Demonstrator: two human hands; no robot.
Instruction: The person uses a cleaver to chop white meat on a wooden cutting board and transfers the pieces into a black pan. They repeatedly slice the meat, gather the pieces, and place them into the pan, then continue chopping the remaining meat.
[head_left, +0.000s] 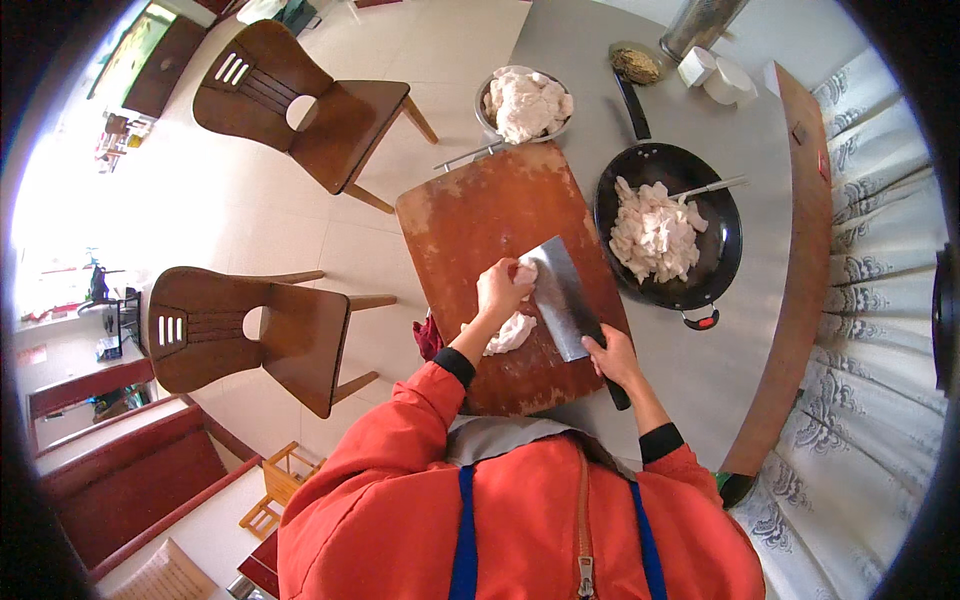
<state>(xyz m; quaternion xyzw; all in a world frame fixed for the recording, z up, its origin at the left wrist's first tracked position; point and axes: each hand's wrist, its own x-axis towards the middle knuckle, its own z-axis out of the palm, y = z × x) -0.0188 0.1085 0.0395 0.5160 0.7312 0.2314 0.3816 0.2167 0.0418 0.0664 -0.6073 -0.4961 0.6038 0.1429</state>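
Observation:
My right hand (619, 358) grips the dark handle of a broad steel cleaver (559, 300), its blade angled over a worn reddish-brown wooden cutting board (480, 217). Between the fingers of my left hand (498, 292) is a small pale piece of raw fat or fatty meat (526, 271), beside the blade's upper left edge. A larger pale lump (511, 335) lies on the board, partly hidden by my left wrist. Cut pale pieces (656, 236) are heaped in a black wok (721, 262) to the right, with a metal utensil (716, 186) resting among them.
Beyond the board, a metal bowl (481, 118) holds more pale lumps (527, 105). A dish of brownish bits (636, 64) and white paper rolls (724, 79) stand at the table's (570, 45) far end. Two wooden chairs (360, 124) are on the left; a patterned curtain (870, 300) hangs right.

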